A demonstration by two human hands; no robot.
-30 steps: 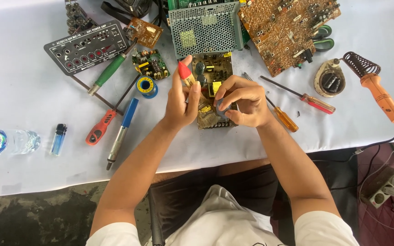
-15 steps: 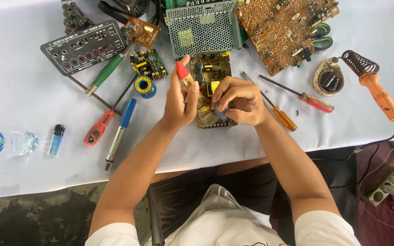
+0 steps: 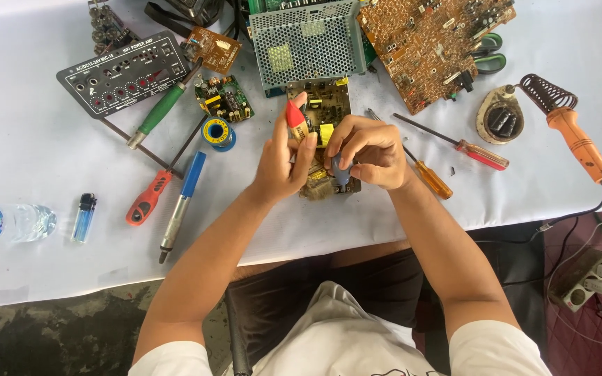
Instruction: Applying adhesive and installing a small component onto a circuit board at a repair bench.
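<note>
Over the yellow power board (image 3: 323, 115), both my hands busy.
Left hand (image 3: 283, 163) pinches a red-tipped tool (image 3: 295, 118); right hand (image 3: 371, 153) is curled tight round a dark blue handle (image 3: 341, 169).

We are at an electronics repair bench: a white-covered table (image 3: 50, 244) strewn with bare circuit boards (image 3: 430, 45), a perforated metal power-supply cover (image 3: 306, 43), a soldering iron (image 3: 573, 136) on its coiled stand, a solder spool (image 3: 218, 132) and several screwdrivers (image 3: 454, 143).
</note>
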